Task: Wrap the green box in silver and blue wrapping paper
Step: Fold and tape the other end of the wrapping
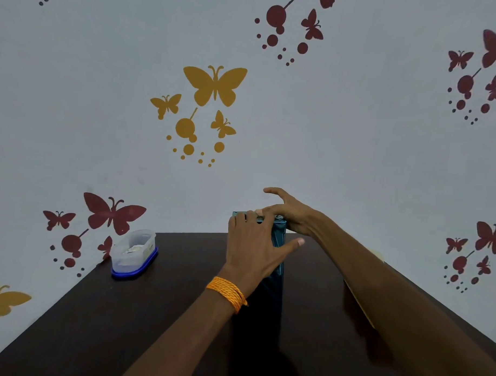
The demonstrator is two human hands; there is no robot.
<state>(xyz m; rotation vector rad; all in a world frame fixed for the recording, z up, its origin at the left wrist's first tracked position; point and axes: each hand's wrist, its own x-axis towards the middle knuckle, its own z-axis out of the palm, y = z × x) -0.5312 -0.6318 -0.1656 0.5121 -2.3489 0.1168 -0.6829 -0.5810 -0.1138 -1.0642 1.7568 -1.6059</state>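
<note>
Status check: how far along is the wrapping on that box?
Done: the visible sides of the standing box are covered in blue paper. In hand: the left hand grips the box at its top edge while the right hand presses the folds down on the top end. Left: finishing and securing that top end. The bottom end is hidden, so I can't tell whether it's closed.

A tall, narrow box [276, 273] stands upright near the far edge of a dark table [181, 298]. Its visible sides are covered in glossy dark blue wrapping paper [279, 236] crossed by thin silvery lines. At the top end the paper is folded in, showing a paler teal edge. The left hand [253, 244] grips the upper part, with its fingers hooked over the top. The right hand [291, 214] presses on the top fold. No green surface is clearly visible.
</note>
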